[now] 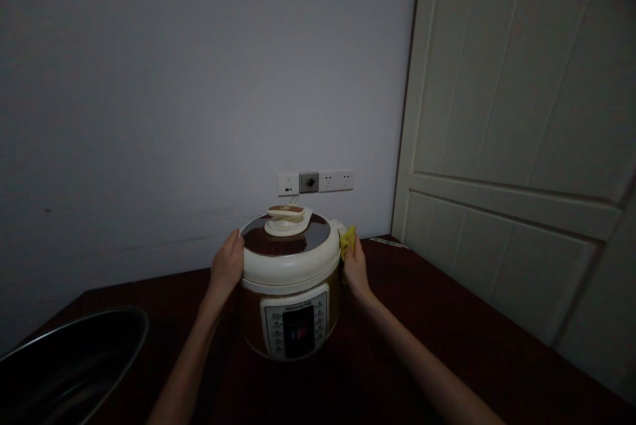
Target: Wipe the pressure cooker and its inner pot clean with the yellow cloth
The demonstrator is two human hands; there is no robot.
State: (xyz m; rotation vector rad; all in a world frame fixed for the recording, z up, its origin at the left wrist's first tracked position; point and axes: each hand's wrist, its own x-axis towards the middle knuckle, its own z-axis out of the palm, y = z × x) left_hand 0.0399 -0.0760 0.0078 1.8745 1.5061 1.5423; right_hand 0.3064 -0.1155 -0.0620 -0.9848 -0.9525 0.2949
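A white and brown electric pressure cooker [291, 273] is in the middle of the head view, its lid on and its button panel facing me. My left hand [228, 263] grips the cooker's left side, with the fingertips hidden behind it. On the other side, my right hand [355, 266] is closed on a yellow cloth [348, 241], which lies against the cooker's right edge near the lid rim. Whether the cooker's base touches the table is hard to make out in the dim light.
A dark round pot or basin [74, 359] stands at the lower left of the dark red table [397, 306]. Behind the cooker, a wall carries a row of sockets [315, 182]. A pale panelled door [511, 147] rises on the right. A thin strip [388, 242] lies by the back corner.
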